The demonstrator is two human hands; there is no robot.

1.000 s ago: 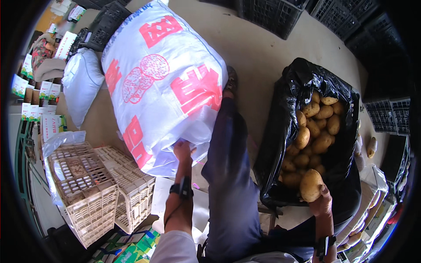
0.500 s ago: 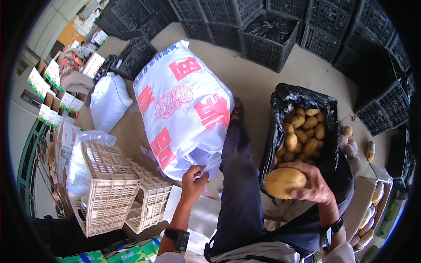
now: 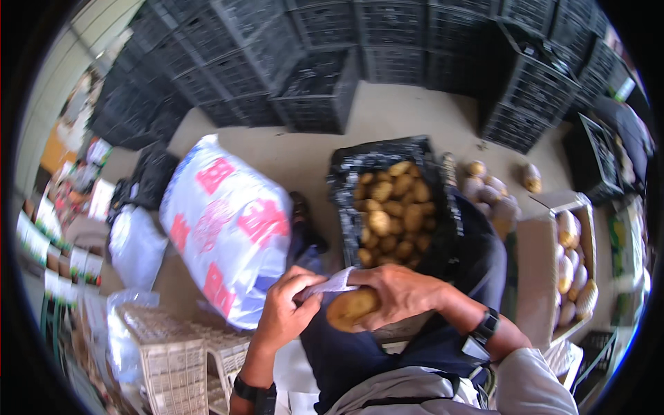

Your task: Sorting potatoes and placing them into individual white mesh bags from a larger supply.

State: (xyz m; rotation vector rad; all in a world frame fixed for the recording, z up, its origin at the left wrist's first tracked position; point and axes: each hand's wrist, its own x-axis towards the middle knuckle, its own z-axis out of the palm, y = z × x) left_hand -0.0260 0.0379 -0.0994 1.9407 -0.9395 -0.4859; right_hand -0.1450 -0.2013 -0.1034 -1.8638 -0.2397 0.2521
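Observation:
A large yellow-brown potato (image 3: 353, 309) sits in my right hand (image 3: 404, 294), whose fingers wrap round it above my lap. My left hand (image 3: 289, 304) pinches a white foam net sleeve (image 3: 337, 281). The sleeve stretches between both hands, just over the potato, and its far end meets my right fingers. The potato appears to lie outside the sleeve, though motion blur hides the detail. Just beyond my hands stands a crate lined with black plastic (image 3: 344, 155), holding many bare potatoes (image 3: 394, 207). Left of it leans a big white sack with red print (image 3: 228, 228), its open mouth toward me.
At right, a cardboard box (image 3: 536, 277) holds netted potatoes (image 3: 572, 266). More netted potatoes (image 3: 491, 194) lie on the floor behind it. Black crates (image 3: 394, 66) line the back. Beige plastic crates (image 3: 173, 373) and a white bag (image 3: 136, 249) stand at left. A person (image 3: 622, 128) is at far right.
My hands have come together, bringing the potato left and the sleeve right until they meet. The view has swung right, showing more of the cardboard box.

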